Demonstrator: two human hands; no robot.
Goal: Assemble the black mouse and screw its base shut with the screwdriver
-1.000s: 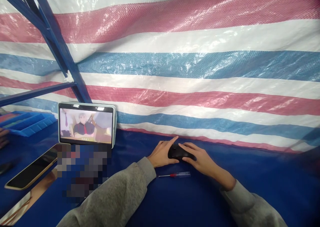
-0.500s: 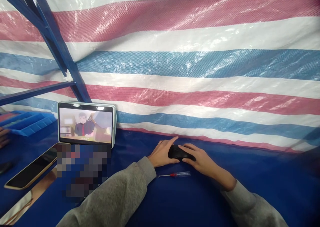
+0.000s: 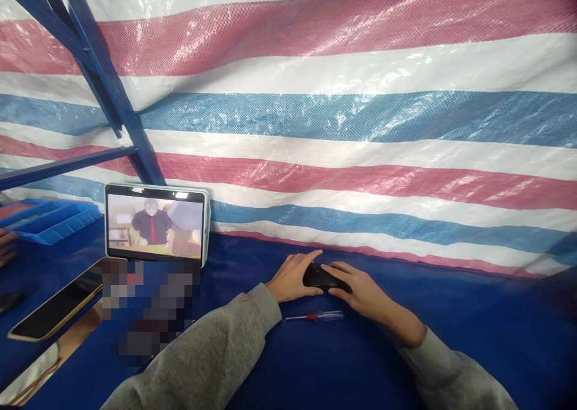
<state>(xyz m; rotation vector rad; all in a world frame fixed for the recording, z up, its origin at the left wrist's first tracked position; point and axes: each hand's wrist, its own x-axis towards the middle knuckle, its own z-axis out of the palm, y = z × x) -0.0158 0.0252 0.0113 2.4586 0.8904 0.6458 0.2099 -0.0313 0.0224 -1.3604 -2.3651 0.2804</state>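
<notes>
A black computer mouse (image 3: 321,278) is held low over or on the blue tabletop; I cannot tell whether it touches the surface. My left hand (image 3: 295,279) grips its left end, thumb along the near side and index finger stretched past the far side. On the other end my right hand (image 3: 358,287) is closed, with thumb and fingers on opposite sides. Just nearer to me lies a small screwdriver (image 3: 315,316) with a clear and red handle, its tip pointing left. Neither hand touches it.
A tablet (image 3: 155,225) playing a cartoon stands at the left. In front of it a phone (image 3: 63,302) lies at a slant, beside a blurred-out patch. Blue trays (image 3: 58,220) and part of another person's hand (image 3: 6,246) show at the far left. Striped sheeting (image 3: 360,175) hangs behind the table.
Both hands and the mouse stay in nearly the same place. On the tablet the cartoon picture has changed.
</notes>
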